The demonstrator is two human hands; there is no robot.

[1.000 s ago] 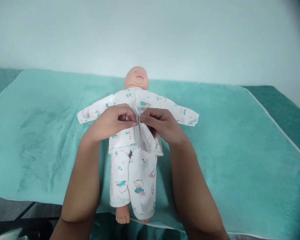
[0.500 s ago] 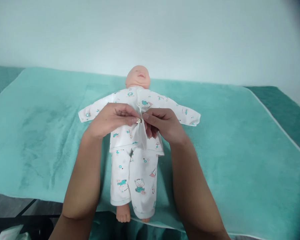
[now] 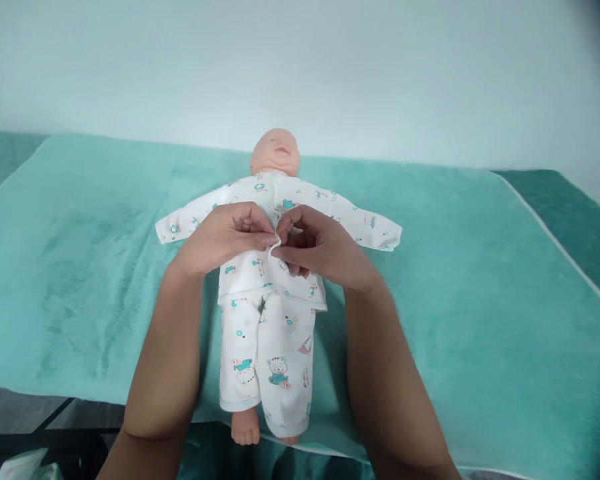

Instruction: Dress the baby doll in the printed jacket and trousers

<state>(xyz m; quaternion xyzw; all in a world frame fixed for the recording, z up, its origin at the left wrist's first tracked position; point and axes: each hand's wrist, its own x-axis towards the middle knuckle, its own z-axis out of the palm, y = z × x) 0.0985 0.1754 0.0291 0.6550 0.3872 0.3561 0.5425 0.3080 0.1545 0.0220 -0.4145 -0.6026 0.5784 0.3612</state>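
Note:
A baby doll (image 3: pixel 275 152) lies on its back, head away from me, in a white printed shirt (image 3: pixel 245 273) and matching trousers (image 3: pixel 280 340). My left hand (image 3: pixel 235 233) pinches one front edge of the shirt at the belly between thumb and fingers. Opposite it, my right hand (image 3: pixel 320 243) grips the other front edge, thumb below and fingers above the fabric. The fingertips of both hands nearly meet at the front opening. A button between them is hidden by the fingers and cloth.
The doll rests on a teal plush blanket (image 3: pixel 105 267) with a pale border. Behind stands a pale wall (image 3: pixel 300 67). A dark container (image 3: pixel 80 453) with something whitish in it is at the lower left, below the blanket's edge.
My right fingers have shifted their hold, with the thumb now lower on the shirt edge. The small button seen at my left fingertips is now covered. My left hand stays nearly in place.

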